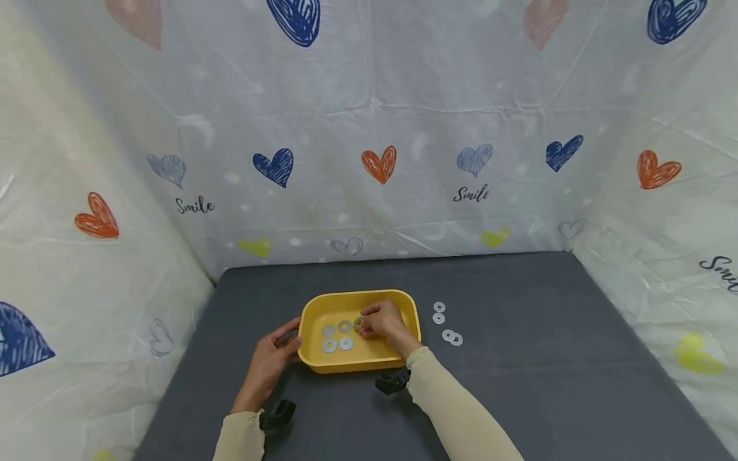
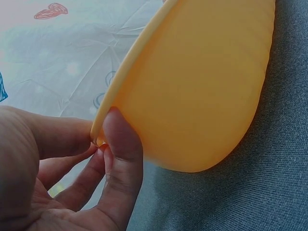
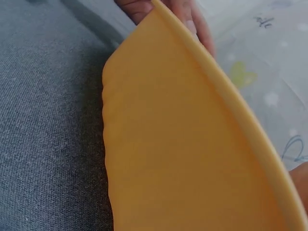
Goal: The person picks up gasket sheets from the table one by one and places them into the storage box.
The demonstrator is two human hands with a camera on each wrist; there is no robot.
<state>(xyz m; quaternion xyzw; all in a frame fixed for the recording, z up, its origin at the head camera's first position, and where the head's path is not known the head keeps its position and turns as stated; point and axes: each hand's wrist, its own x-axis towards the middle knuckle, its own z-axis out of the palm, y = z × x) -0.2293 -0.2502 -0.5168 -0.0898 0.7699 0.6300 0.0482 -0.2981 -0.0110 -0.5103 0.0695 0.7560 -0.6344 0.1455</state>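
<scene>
A yellow plastic tray (image 1: 323,369) with a raised rim stands on the dark table. My left hand (image 1: 271,358) pinches its left rim; in the left wrist view the thumb (image 2: 122,139) lies against the outer wall. My right hand (image 1: 383,322) reaches into the tray with fingers curled at a flat washer (image 1: 359,323), partly covered by the fingertips. Several metal washers (image 1: 346,344) lie flat left of those fingertips on the tray floor. From the right wrist the tray's outer wall (image 3: 178,130) hides the fingers' work.
Right of the tray lie several more washers (image 1: 439,307), two of them overlapping (image 1: 456,340). A dark grey cloth (image 1: 519,384) covers the table. Pale sheeting (image 1: 369,128) printed with hearts rises behind and at both sides.
</scene>
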